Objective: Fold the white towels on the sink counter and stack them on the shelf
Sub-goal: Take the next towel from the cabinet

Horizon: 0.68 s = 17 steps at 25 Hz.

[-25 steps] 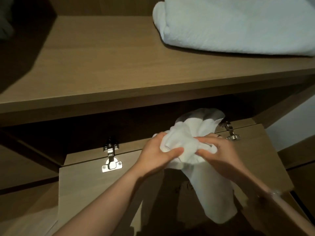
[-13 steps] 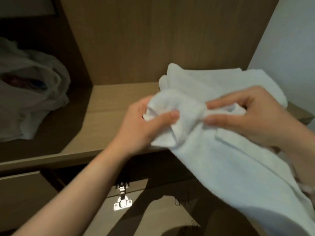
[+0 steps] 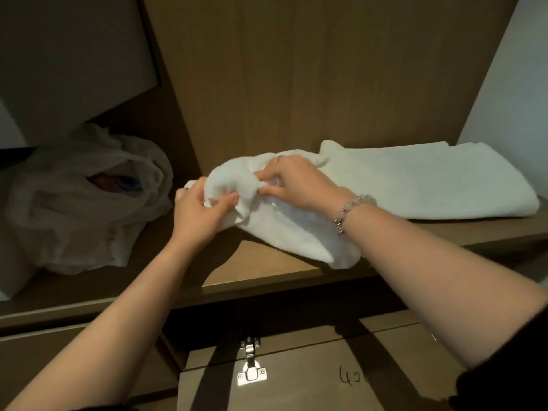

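A small white towel (image 3: 284, 229), bunched and loosely rolled, lies on the wooden shelf (image 3: 267, 268) with its lower end draped toward the front edge. My left hand (image 3: 201, 215) grips its left end, thumb over the cloth. My right hand (image 3: 296, 182) pinches the bunched top of the same towel just to the right. A larger folded white towel (image 3: 430, 179) lies flat on the shelf at the right, touching the small one behind my right hand.
A translucent plastic bag (image 3: 83, 197) with coloured items inside sits on the left of the shelf. Below the shelf an open cabinet door (image 3: 311, 378) with a metal hinge (image 3: 251, 363) juts toward me. A white wall (image 3: 510, 84) bounds the right side.
Both hands have lifted the small towel from below the shelf up onto the shelf board, and it now rests there beside the folded towel. The view has tilted upward.
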### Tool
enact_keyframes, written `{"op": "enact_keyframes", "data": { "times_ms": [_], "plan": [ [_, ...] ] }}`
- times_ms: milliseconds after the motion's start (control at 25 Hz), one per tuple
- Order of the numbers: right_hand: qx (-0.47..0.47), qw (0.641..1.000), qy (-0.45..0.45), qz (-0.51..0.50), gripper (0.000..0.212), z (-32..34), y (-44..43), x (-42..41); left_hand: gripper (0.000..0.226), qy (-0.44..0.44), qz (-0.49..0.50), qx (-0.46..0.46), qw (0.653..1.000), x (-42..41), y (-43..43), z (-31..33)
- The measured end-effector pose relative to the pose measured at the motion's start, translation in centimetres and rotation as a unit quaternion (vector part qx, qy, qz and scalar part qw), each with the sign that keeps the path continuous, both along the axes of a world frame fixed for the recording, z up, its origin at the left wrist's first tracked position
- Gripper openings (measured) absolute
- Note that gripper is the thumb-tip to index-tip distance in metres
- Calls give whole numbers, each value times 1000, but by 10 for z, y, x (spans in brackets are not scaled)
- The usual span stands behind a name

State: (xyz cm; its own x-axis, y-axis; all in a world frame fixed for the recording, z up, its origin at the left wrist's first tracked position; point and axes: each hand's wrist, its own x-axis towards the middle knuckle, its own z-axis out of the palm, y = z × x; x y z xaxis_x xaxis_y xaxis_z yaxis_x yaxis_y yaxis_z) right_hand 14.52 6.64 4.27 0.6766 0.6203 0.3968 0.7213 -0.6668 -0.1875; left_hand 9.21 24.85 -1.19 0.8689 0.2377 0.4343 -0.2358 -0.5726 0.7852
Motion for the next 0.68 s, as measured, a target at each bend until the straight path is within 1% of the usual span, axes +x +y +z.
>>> {"op": "enact_keyframes", "data": {
  "times_ms": [80, 160, 280, 360, 440, 520, 560, 600, 640, 680],
  "plan": [
    [-33, 999, 7, -19, 35, -29, 11, 2, 46, 72, -7, 27, 997, 4, 12, -19],
    [-50, 998, 8, -31, 33, -56, 15, 3, 57, 126, 14, 51, 991, 10, 16, -32],
    [-46, 998, 19, -47, 24, -66, 19, 9, 46, 122, 53, 65, 989, 15, 10, -35],
    [-66, 996, 24, -58, 24, -65, 21, 10, 47, 127, 76, 64, 987, 16, 5, -35],
    [-87, 993, 48, -63, 28, -60, 20, 5, 59, 142, 100, 53, 983, 9, 0, -29],
    [-110, 989, 62, -70, 41, -51, 16, -3, 77, 162, 140, 4, 977, 0, -10, -19],
    [-114, 989, 54, -77, 48, -46, 13, -8, 82, 158, 165, -17, 973, -7, -18, -14],
    [-97, 991, 34, -82, 53, -41, 8, -15, 84, 125, 190, -19, 973, -17, -26, -11],
    [-56, 995, 5, -82, 55, -39, 1, -24, 81, 68, 205, -7, 976, -29, -33, -11],
    [12, 997, -24, -76, 54, -44, -10, -37, 75, -13, 199, 12, 980, -46, -41, -19]
  ]
}}
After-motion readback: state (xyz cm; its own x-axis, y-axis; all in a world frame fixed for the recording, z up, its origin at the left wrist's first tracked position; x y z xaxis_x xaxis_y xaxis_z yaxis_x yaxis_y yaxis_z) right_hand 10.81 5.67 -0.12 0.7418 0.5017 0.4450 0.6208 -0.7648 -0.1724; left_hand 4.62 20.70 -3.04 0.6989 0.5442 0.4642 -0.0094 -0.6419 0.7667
